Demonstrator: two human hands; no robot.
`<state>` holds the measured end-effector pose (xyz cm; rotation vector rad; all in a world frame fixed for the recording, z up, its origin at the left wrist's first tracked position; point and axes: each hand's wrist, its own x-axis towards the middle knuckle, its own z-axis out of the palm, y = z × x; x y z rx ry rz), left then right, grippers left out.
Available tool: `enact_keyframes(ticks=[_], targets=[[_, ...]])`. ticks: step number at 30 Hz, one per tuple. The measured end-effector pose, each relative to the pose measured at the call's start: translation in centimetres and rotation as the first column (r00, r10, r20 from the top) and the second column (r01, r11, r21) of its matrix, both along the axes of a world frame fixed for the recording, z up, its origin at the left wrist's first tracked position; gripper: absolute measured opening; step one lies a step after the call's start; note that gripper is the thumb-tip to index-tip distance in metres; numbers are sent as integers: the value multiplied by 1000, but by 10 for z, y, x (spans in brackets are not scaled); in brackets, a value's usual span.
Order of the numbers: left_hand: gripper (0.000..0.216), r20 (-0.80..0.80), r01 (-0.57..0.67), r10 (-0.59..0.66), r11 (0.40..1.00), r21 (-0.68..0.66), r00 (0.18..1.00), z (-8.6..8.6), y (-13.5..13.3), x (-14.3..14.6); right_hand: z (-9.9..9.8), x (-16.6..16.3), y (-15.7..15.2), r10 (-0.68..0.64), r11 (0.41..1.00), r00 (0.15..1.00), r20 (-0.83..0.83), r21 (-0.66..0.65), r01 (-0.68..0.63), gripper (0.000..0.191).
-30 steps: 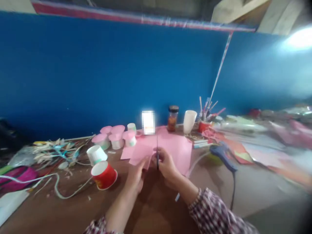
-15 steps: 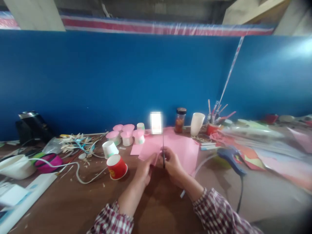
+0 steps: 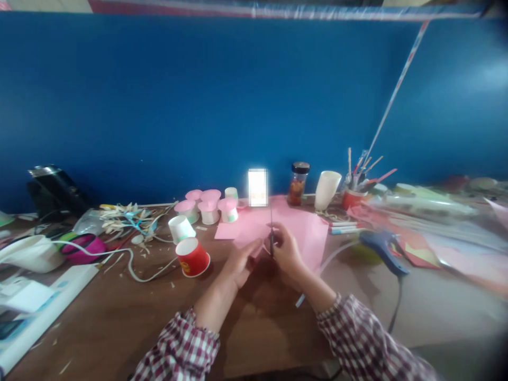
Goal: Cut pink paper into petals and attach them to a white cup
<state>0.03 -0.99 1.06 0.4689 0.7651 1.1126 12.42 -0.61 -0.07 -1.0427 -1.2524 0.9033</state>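
My right hand (image 3: 286, 253) is closed round the handles of a pair of scissors (image 3: 271, 233) whose thin blades point away from me. My left hand (image 3: 241, 260) pinches the near edge of a pink paper piece (image 3: 248, 233) right beside the blades. Both hands hover over the brown table (image 3: 119, 317), in front of a larger pink sheet (image 3: 305, 233). Checked sleeves cover both forearms.
A red paper cup (image 3: 193, 257) and a white cup (image 3: 180, 228) lie tipped to the left, near pink-topped cups (image 3: 208, 206). A blue glue gun (image 3: 383, 245) lies to the right. A jar (image 3: 299, 183), a white cup (image 3: 327, 190), a brush pot (image 3: 353, 197) and coloured papers (image 3: 436, 233) stand behind.
The view has swung left and tilted down. My hands keep the same hold on scissors and pink paper, now slightly further right in the picture.
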Motion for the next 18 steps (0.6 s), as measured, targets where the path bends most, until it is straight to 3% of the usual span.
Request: enact_keyframes(ticks=[12,15,18], targets=[[20,-138,10,-15,999,-36,990,0,0,-2,-1,1,0,-62,998,996,59,-21,63,36],[22,-138,-59,57,998,-8,989,0,2,-2,-4,3,3,-58,998,996,65,-35,60,37],[25,-129,-212,209,977,-10,969,-1,5,-2,-5,4,4,-69,996,995,75,-53,73,37]])
